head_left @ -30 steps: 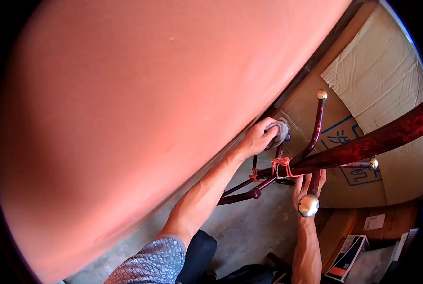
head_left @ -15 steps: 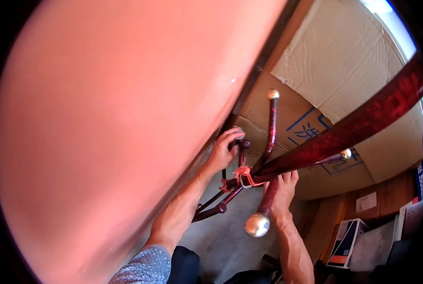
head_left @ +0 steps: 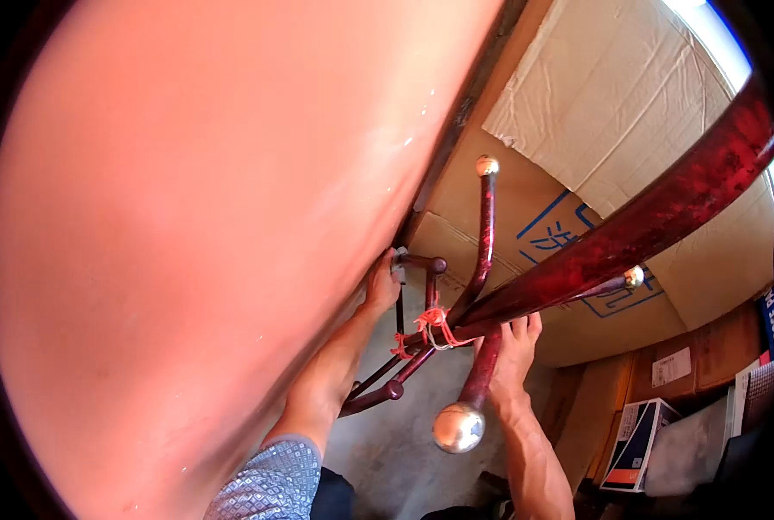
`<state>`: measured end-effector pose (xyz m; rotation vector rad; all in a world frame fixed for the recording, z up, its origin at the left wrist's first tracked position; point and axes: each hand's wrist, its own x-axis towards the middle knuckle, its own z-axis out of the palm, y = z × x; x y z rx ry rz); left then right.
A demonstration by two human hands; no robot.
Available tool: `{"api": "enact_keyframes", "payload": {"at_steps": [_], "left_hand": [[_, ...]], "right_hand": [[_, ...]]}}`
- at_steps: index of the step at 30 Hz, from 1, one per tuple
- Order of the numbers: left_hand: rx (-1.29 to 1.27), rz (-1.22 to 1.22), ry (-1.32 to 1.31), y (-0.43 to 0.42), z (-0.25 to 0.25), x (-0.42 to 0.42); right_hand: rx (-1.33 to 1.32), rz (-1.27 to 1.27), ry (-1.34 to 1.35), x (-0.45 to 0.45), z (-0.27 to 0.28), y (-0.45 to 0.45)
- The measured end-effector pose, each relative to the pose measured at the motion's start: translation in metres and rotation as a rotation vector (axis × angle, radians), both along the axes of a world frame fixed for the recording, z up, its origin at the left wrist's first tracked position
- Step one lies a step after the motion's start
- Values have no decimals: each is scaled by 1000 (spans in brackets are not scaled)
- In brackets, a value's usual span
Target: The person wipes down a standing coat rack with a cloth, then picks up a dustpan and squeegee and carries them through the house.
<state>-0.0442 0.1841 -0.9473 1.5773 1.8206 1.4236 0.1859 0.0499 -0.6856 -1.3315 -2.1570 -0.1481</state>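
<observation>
Here I am, reaching in on both sides of a glossy dark-red tubular stand with gold ball tips. It slants from the upper right down towards the middle, above the grey concrete floor; no floor edge shows to place it by, nor can I see what carries its weight.

My left hand is in tight beside the large smooth pink surface, fingers closed on a small greyish cloth at the end of a short dark-red side rod. The cloth sits between my skin and the metal, probably to let the fingers bear on the rod's end; the surface's edge hides part of them.

Over on the other side, my right hand is up against the stand near its junction, fingers bent behind the branch with the nearest gold ball. How far that grip is closed I can't tell; the tube covers it. It looks like the steadying hand, bracing close to where the branches meet.

Between my hands, red ties loop around the tubes, seemingly bundling them. Behind, brown cardboard with blue writing stands under a paler sheet.
</observation>
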Motion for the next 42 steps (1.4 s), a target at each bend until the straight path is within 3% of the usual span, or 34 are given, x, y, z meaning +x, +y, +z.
{"api": "enact_keyframes", "payload": {"at_steps": [1, 2, 3, 7, 9, 11, 13, 18, 22, 23, 25, 29, 33, 35, 36, 41, 42], "left_hand": [[-89, 29, -6, -7, 8, -1], [-23, 46, 16, -19, 16, -2], [-97, -102, -28, -33, 13, -7], [-163, -205, -134, -68, 34, -16], [59, -217, -69, -57, 42, -13], [36, -230, -138, -37, 36, -9], [-64, -391, 114, -30, 30, -7], [-29, -325, -3, -58, 15, -1], [-67, -214, -308, -44, 3, -7], [-58, -229, -318, -30, -3, -4], [-214, -175, -100, -3, 2, 2], [-147, -218, -39, 3, -16, -7], [-221, -249, -90, -13, -8, -6], [-224, -220, -426, -36, 9, -6], [-140, -143, -454, -36, -18, -2], [-4, 9, -298, -39, -44, -5], [-186, -69, -220, -35, -49, -5]], "right_hand": [[-2, -8, -1, 0, 1, -1], [8, 8, -23, 4, -4, 0], [10, 9, -33, 5, -7, 2], [-28, -2, -51, 5, -10, 2], [-8, -10, -26, 5, -12, 4], [2, 7, -36, 3, -7, 2], [-25, -13, 70, -1, -3, -2], [-36, -16, 63, 0, -5, 0], [4, 48, -31, 6, -7, 5], [14, 35, -42, 8, -8, 5], [31, 25, -88, 10, -11, 7], [26, 19, 34, 2, -9, 3], [-23, 18, 26, 2, -7, 0], [-16, -20, 78, -4, -3, -1], [3, -12, 86, -5, -1, -2], [30, -55, 107, -3, -7, 1], [72, -19, 23, 1, -10, 3]]}}
